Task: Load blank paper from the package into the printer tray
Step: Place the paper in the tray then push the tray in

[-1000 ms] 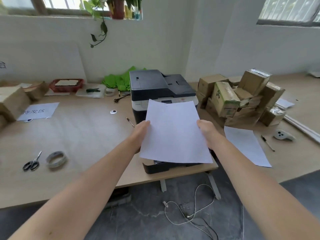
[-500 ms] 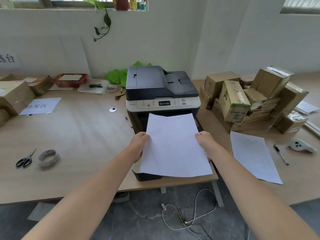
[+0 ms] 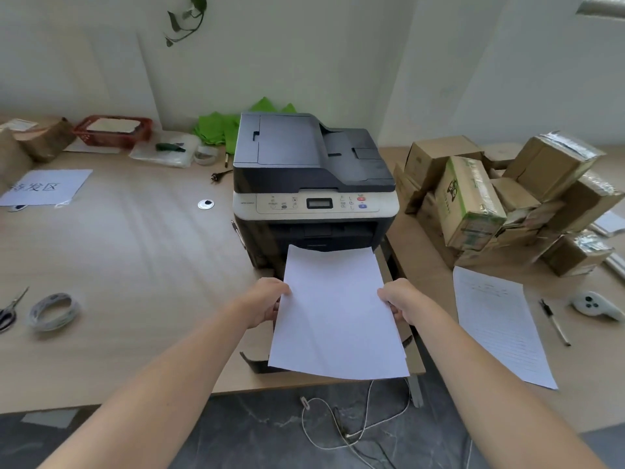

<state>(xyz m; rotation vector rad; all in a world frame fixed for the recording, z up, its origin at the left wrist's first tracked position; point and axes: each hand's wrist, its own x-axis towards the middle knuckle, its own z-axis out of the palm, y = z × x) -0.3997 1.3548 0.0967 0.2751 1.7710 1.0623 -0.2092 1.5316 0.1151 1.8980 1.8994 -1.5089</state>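
Both hands, left hand (image 3: 267, 301) at 9 o'clock and right hand (image 3: 402, 301) at 3, pinch the blank paper (image 3: 338, 316) above the pulled-out tray (image 3: 257, 362) at the printer (image 3: 314, 184) front. Next: lower and square it in.

A pale wood-grain bench (image 3: 128, 252) is carrying a dark grey and cream printer (image 3: 313, 184), a pile of brown cardboard boxes (image 3: 500, 201), a lined white sheet (image 3: 497, 323), a black pen (image 3: 554, 321), a white controller (image 3: 597, 304) — and, well apart at the left edge, black scissors (image 3: 8, 311) lying beside a roll of clear tape (image 3: 52, 311).
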